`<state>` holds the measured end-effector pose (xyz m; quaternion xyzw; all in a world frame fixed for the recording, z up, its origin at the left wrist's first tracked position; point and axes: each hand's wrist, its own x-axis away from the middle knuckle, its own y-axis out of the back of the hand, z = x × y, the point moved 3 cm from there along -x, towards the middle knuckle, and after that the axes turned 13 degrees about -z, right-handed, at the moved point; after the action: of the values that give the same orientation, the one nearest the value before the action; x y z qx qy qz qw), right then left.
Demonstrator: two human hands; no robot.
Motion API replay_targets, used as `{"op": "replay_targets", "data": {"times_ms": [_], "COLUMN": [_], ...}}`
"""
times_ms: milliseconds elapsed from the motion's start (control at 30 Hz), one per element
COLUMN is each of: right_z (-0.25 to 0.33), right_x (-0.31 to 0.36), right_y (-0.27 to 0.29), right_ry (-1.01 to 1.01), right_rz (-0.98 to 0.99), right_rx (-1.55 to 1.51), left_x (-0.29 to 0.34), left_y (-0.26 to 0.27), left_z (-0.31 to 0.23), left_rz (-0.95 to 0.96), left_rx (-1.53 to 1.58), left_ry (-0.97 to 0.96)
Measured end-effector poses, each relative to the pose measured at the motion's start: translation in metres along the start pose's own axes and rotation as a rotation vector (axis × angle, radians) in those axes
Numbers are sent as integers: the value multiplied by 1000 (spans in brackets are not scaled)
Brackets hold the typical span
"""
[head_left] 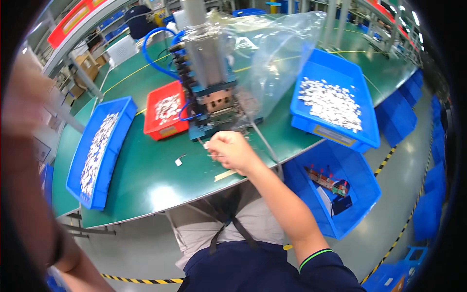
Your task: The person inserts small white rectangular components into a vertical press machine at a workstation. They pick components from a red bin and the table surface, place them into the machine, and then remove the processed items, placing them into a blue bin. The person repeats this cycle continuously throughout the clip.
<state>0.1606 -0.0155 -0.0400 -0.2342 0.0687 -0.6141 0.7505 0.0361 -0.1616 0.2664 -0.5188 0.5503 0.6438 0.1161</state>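
Note:
My right hand [231,152] is at the front foot of a small bench press [209,97], fingers pinched on a small white part [206,145]. A thin pale strip also shows by its fingers; I cannot make out what it is. On the green table, left of this hand, lies another small white part [179,162] with a thin dark end. My left hand [30,92] is raised close to the camera at the left rim, large and blurred, its fingers not readable. Behind my right hand, the press has metal blocks, a grey cylinder and blue air hoses.
Small white parts fill a long blue bin [87,197] at left, a red bin [168,131] beside the press and a blue bin [335,134] at right. A clear plastic bag [284,63] stands behind. Below the table edge, another blue bin [360,207] holds a tool-like item.

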Motion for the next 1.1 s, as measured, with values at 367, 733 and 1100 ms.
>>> {"op": "replay_targets", "data": {"times_ms": [367, 733, 1100], "right_z": [5, 15, 12], "right_x": [9, 7, 6], "right_y": [19, 25, 26], "right_ry": [46, -87, 118], "right_rz": [-153, -275, -284], "right_rx": [112, -118, -46], "left_x": [175, 168, 174], "left_y": [-181, -219, -222], "left_z": [164, 183, 174], "left_rz": [243, -5, 266], "left_rx": [882, 1346, 1416], "left_ry": [1339, 1491, 1591]}}
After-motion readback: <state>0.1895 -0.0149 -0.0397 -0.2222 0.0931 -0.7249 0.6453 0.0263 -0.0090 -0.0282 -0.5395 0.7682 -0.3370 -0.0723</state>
